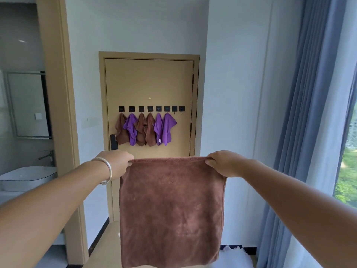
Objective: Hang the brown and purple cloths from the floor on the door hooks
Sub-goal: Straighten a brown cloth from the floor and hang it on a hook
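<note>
My left hand and right hand pinch top corners of brown cloth, spread flat before door; no readable writing

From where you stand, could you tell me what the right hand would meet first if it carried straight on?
Probably the door, low on its right side; the right hand points there, nothing shows between, though depth is unclear.
</note>
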`<state>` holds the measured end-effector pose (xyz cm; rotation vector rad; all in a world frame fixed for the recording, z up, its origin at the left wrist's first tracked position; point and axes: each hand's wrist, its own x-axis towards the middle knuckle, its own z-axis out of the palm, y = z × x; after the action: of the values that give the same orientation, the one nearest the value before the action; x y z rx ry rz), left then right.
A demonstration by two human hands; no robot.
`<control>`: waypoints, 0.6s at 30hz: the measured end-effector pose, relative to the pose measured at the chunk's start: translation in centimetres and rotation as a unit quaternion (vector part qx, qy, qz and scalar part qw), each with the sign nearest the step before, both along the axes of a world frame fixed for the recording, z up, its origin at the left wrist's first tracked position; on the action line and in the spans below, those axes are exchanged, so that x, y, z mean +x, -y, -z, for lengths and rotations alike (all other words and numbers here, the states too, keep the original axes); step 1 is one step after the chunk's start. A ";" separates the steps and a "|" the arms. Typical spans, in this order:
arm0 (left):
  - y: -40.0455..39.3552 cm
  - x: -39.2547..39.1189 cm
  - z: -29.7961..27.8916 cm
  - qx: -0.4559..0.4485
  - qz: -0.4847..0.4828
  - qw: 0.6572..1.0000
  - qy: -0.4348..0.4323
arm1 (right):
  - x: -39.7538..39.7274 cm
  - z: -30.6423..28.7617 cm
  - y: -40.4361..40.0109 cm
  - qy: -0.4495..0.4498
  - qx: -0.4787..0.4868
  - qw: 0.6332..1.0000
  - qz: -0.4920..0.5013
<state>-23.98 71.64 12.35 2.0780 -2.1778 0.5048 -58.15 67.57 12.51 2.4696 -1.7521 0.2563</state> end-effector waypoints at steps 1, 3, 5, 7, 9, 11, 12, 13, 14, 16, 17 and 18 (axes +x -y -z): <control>1.3 0.5 0.1 0.000 0.002 1.000 0.000 | 0.5 0.0 1.2 -0.002 0.000 1.000 0.002; 3.8 1.4 0.3 0.005 0.005 1.000 -0.002 | 1.2 0.3 3.7 -0.001 0.006 1.000 0.005; 6.2 1.9 0.7 0.016 0.006 1.000 0.000 | 1.7 0.6 6.1 0.007 0.015 1.000 0.004; 8.8 2.3 1.0 0.025 0.008 1.000 -0.003 | 2.1 1.0 8.7 0.010 0.019 1.000 -0.002; 11.5 2.5 1.2 0.030 0.007 1.000 -0.003 | 2.2 1.3 11.5 0.009 0.022 1.000 -0.005; 14.6 2.2 1.4 0.028 0.008 1.000 -0.001 | 2.0 1.4 14.6 0.004 0.023 1.000 -0.005; 16.2 2.0 1.4 0.028 0.007 1.000 -0.001 | 1.8 1.4 16.3 0.004 0.019 1.000 -0.006; 17.8 1.7 1.6 0.026 0.007 1.000 0.000 | 1.6 1.2 18.0 0.007 0.015 1.000 -0.008; 19.5 1.3 1.6 0.025 0.005 1.000 0.002 | 1.2 1.0 19.8 0.012 0.011 1.000 -0.012; 23.0 0.5 1.6 0.017 -0.004 1.000 0.010 | 0.5 0.7 23.5 0.020 0.008 1.000 -0.022; 24.7 0.1 1.6 0.010 -0.009 1.000 0.013 | 0.0 0.5 25.3 0.021 0.006 0.999 -0.027; 26.4 -0.3 1.5 0.002 -0.013 1.000 0.015 | -0.4 0.4 27.1 0.021 0.004 0.999 -0.032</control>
<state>-24.31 45.22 10.89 2.1173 -2.1724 0.5363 -58.52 40.43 12.14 2.5470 -1.6937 0.3090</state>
